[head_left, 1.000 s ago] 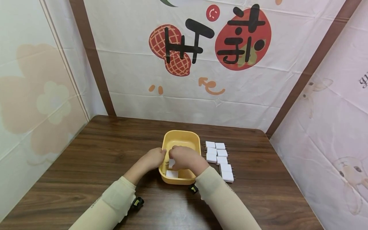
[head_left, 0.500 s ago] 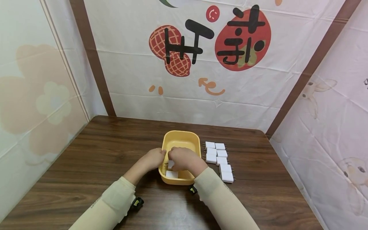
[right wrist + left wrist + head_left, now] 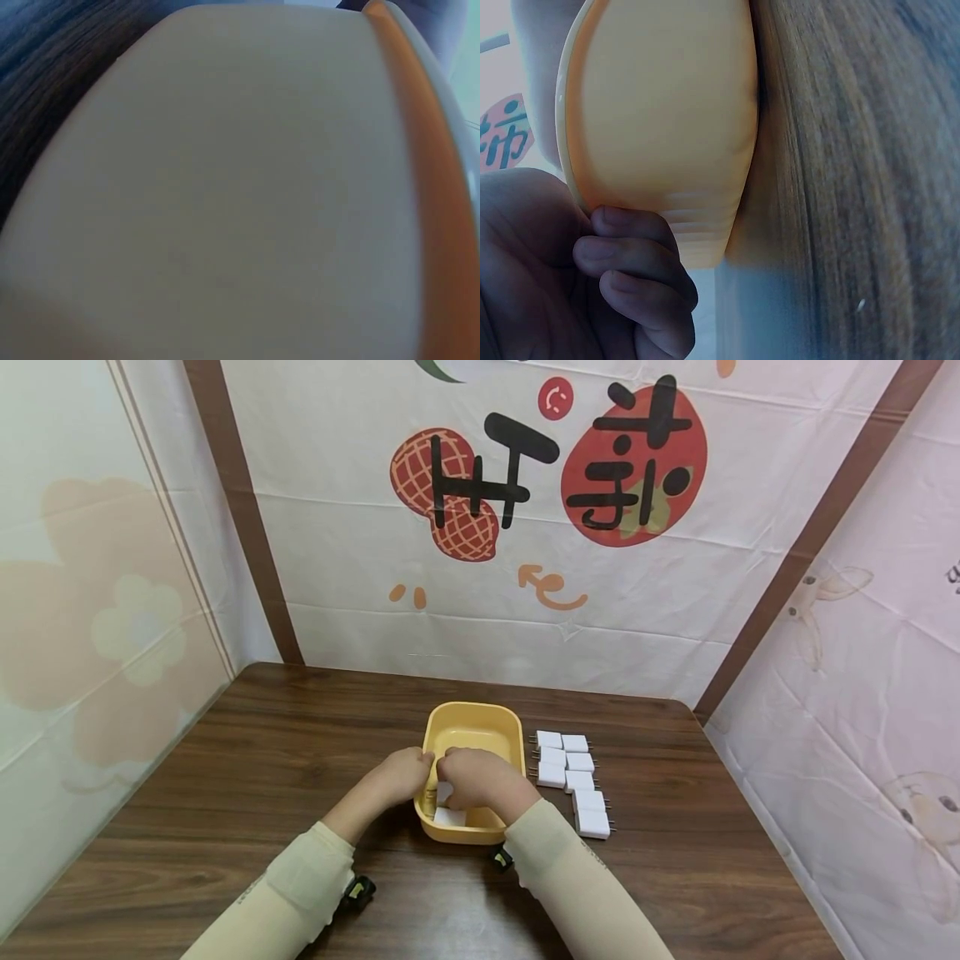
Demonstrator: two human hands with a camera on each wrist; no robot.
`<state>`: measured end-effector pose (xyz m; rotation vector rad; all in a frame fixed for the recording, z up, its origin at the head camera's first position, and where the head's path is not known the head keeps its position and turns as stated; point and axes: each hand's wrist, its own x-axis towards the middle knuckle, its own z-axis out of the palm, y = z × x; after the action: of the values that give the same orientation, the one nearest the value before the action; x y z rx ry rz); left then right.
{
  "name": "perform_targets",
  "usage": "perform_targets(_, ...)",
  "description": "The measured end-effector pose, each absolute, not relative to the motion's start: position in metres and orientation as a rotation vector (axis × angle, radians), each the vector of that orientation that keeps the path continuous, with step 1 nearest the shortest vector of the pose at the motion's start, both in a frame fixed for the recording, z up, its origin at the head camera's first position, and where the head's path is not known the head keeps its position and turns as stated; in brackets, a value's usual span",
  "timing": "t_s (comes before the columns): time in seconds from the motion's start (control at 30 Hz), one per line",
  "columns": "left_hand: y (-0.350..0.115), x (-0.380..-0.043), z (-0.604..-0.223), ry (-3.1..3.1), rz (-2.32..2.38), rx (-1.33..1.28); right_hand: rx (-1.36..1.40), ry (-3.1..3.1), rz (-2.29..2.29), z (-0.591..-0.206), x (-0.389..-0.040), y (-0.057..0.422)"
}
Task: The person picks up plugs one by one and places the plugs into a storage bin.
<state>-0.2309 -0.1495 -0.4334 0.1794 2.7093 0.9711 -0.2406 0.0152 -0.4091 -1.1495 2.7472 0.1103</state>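
White boxy plastic plug (image 3: pixel 444 793) at the left edge of the right-hand grip (image 3: pixel 480 781), pronged end leftward

Right-hand grip down inside a yellow, round-cornered tub (image 3: pixel 474 837), fingers curled over that plug and seemingly pinching it; exact finger placement hidden in the head view, and only tub wall and rim, no fingers, in the right wrist view. Plug just left of the knuckles, along the tub's left side, prong axis running left to right, across the tub's longer, away-running axis. Key relation, as a judgement: prongs facing the left wall, with little room to spare there.

Just nearer the wearer, a second white boxy plug (image 3: pixel 450 817) in the tub's near left part, close to the held one; touching or apart, impossible to tell.

Across from it, left-hand grip (image 3: pixel 402 772) closed round the tub's left rim, fingers bent against the outer wall in the left wrist view.

Farther out, right of the tub, eight white plugs (image 3: pixel 580 762) in two columns on the brown wood-grain bench (image 3: pixel 300 760): three with prongs toward the tub, five with prongs away, all nearer the right-hand grip than the left.
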Motion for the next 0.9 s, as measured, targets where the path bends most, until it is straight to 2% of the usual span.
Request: perform_targets(0.9, -0.1497, -0.2302, -0.4282, 2.691, 0.971, 0.179, -1.176, 2.737, 0.141, -0.4076, -0.2398, 0.0126)
